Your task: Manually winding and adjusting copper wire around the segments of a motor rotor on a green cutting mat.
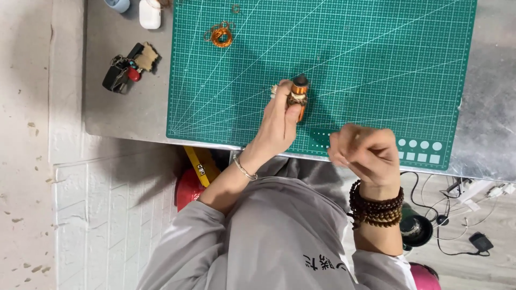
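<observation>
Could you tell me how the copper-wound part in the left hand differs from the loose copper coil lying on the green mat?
The wound part is held upright in the left hand; the loose coil lies flat and untouched near the cutting mat corner. The wound part's wire sits tightly on a dark-tipped core; the loose coil is a tangled open ring. Both look copper-orange.

Lower half of the copper-wound spool [299, 96] hidden behind the left hand [279, 126], right hand [365, 153] fingertips curled under, contents unseeable, white case [150, 13] and pale blue object [118, 4] cut off at top edge
</observation>
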